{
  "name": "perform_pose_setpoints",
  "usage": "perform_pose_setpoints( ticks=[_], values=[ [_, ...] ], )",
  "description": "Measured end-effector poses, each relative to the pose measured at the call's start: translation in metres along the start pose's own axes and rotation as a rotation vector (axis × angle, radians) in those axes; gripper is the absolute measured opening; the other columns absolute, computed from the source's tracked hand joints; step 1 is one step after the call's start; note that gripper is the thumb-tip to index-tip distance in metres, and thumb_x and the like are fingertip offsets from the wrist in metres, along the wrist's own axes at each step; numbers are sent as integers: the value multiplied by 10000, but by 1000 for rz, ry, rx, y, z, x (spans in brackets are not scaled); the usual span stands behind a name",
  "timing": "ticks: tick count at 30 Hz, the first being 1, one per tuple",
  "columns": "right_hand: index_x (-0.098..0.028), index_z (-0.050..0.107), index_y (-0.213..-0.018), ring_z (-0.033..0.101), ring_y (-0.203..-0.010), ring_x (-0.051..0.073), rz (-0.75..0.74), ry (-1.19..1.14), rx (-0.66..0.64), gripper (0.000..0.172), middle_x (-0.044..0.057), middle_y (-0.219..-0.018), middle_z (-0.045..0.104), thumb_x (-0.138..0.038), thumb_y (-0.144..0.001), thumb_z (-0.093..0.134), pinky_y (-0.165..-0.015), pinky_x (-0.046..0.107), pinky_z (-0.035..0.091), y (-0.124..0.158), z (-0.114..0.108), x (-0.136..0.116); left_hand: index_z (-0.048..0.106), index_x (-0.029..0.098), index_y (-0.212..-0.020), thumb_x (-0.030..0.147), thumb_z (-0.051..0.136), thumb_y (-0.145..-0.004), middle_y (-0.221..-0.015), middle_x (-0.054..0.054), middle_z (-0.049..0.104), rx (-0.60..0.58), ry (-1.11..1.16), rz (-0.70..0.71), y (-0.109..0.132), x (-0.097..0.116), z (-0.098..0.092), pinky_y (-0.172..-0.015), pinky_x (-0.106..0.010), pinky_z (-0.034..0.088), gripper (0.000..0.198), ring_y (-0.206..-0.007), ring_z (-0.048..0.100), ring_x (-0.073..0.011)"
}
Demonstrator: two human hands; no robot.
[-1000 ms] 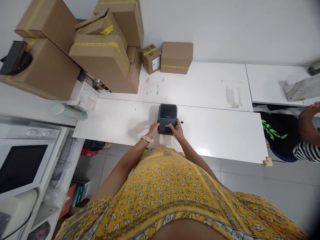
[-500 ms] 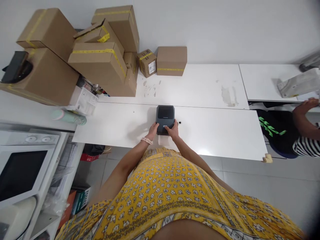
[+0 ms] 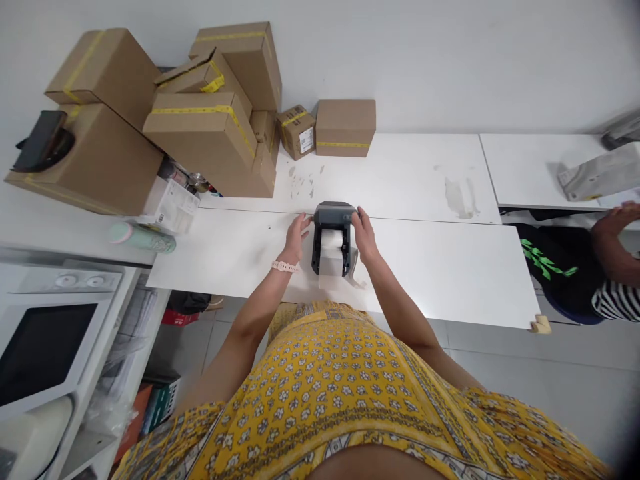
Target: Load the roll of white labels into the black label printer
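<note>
Head view: I have a dark grey, box-shaped device (image 3: 347,250) straight before me, at the clock's centre, on the long, flat, white surface (image 3: 440,273). Its dark grey hinged lid (image 3: 334,215) stands raised towards twelve, and a white cylindrical paper roll (image 3: 331,238) sits inside, with a pale flat strip (image 3: 330,267) reaching out at six. As I judge it, the opening up is done; the lid is not shut. My left hand (image 3: 296,239) is loose, fingers spread just beside the lid at ten. My right hand (image 3: 366,237) has its thumb at the lid's edge towards one; whether it grips, I cannot tell. Yellow-taped brown cardboard boxes (image 3: 200,143) are stacked at ten, a mint-green cylindrical bottle (image 3: 147,239) lies at nine, and a boxy white microwave (image 3: 50,333) stands at eight. At three shows a co-worker's arm (image 3: 615,250); beyond twelve, a plain white wall (image 3: 430,67).
</note>
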State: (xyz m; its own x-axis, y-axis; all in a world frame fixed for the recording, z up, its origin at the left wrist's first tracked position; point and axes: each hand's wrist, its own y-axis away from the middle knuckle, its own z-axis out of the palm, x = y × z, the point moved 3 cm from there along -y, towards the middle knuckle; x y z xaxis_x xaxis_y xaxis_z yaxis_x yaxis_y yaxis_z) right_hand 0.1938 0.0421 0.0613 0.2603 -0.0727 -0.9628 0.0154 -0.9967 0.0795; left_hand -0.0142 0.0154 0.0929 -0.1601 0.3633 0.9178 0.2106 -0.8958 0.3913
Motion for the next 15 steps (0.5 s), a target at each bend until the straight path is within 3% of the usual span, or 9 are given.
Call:
perform_pose_setpoints(
  ticks=[3,8,12,14,15],
  values=[
    [-265,171,-1558,267,-1466,293,-57,26,55,825,71,-1598,265,-743,-900,310,-1180,525,256,-38,4,-18,520,213,-1351,474,443,-955,-1356,-102,590,8,-27,50,-15,0,0,-957,-321,451,480,-1279,525,-209],
    [-261,73,-1570,167,-1495,299,-151,97,124,825,68,-1617,200,-713,-916,291,-1199,555,154,-72,17,-30,629,176,-1199,333,632,-824,-1253,-121,650,111,-319,-202,-17,-65,-8,-886,-279,465,407,-1135,611,-215],
    [-254,84,-1560,303,-1431,274,-168,112,238,667,102,-1575,264,-565,-981,203,-1139,493,321,-44,19,-11,649,156,-1150,280,628,-800,-1196,-128,673,104,-562,-258,-13,-103,-19,-858,-261,446,372,-1107,622,-216],
    [-226,257,-1507,443,-1315,259,-144,162,283,571,135,-1442,432,-470,-996,183,-1070,461,405,-21,20,8,644,146,-1158,313,603,-827,-1193,-133,672,94,-659,-236,-15,-107,-21,-876,-268,433,373,-1109,620,-226],
    [-214,364,-1449,494,-1250,260,-135,213,247,530,138,-1348,511,-428,-994,199,-1038,458,430,-11,23,18,638,143,-1169,342,590,-843,-1190,-137,672,80,-709,-222,-18,-106,-21,-884,-275,428,384,-1109,619,-235]
  ],
)
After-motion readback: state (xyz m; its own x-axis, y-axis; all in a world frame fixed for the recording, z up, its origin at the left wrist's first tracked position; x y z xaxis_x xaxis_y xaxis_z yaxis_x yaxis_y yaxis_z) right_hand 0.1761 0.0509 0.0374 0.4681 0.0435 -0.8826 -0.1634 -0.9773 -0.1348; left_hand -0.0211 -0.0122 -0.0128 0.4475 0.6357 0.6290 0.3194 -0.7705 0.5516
